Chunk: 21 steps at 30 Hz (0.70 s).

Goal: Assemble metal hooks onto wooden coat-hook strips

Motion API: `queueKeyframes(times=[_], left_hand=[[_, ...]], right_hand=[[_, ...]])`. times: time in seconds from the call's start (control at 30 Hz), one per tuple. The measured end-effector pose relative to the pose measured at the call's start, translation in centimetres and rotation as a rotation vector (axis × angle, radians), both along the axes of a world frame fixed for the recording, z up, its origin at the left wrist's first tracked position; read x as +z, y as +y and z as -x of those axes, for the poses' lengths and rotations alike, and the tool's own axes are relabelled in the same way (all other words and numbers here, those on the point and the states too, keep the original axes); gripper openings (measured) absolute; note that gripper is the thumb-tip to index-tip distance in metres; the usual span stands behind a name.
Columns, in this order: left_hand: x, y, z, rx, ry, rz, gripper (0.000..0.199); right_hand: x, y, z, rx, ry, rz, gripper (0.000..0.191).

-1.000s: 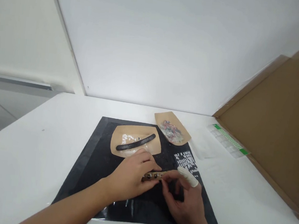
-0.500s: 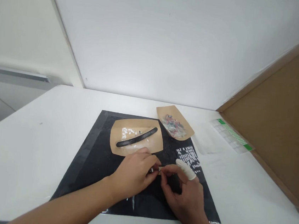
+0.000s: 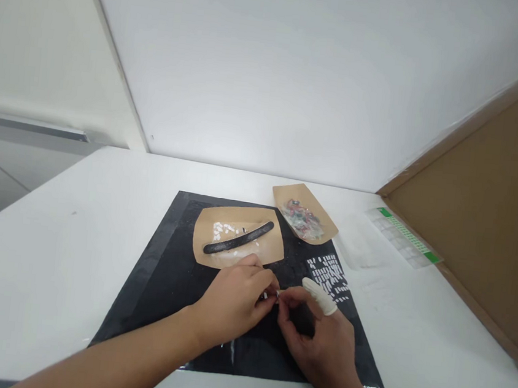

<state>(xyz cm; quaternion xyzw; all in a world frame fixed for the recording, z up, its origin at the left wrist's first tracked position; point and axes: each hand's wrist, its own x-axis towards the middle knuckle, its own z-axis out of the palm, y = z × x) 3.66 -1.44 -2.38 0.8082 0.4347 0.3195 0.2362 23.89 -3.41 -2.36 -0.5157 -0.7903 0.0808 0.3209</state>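
Observation:
Over the black mat [image 3: 161, 282], my left hand [image 3: 239, 297] and my right hand [image 3: 318, 336] meet fingertip to fingertip. Both are closed in a pinch around something tiny, too small and too covered to name. A white finger cot [image 3: 320, 296] covers one finger of my right hand. Just beyond my left hand lies a brown paper tray [image 3: 201, 237], and on it rest a black curved nail file [image 3: 239, 238] and several small white pieces [image 3: 222, 230]. Rows of small white pieces [image 3: 327, 272] lie on the mat beyond my right hand.
A second brown paper tray [image 3: 287, 194] holds small plastic packets [image 3: 303, 219]. To its right are a clear plastic sheet [image 3: 360, 245] and a clear case with a green strip [image 3: 405, 237]. A cardboard panel [image 3: 485, 199] stands at the right, a white wall [image 3: 270, 84] behind.
The view has shifted very slightly. Both hands keep their pinch at nearly the same spot, with only tiny fingertip movement.

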Motion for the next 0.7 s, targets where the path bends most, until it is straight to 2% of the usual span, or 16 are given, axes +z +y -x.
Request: queueKeyframes(times=[0.43,0.7], left_hand=[[0.01,0.08,0.05,-0.024,0.012,-0.026,0.007],[-0.09,0.12,0.06,-0.029,0.015,-0.021,0.006]], right_hand=[[-0.56,-0.04,-0.16,0.003,-0.044,-0.048,0.008],[-0.22,0.17,-0.15,0.036,-0.083,-0.120,0.005]])
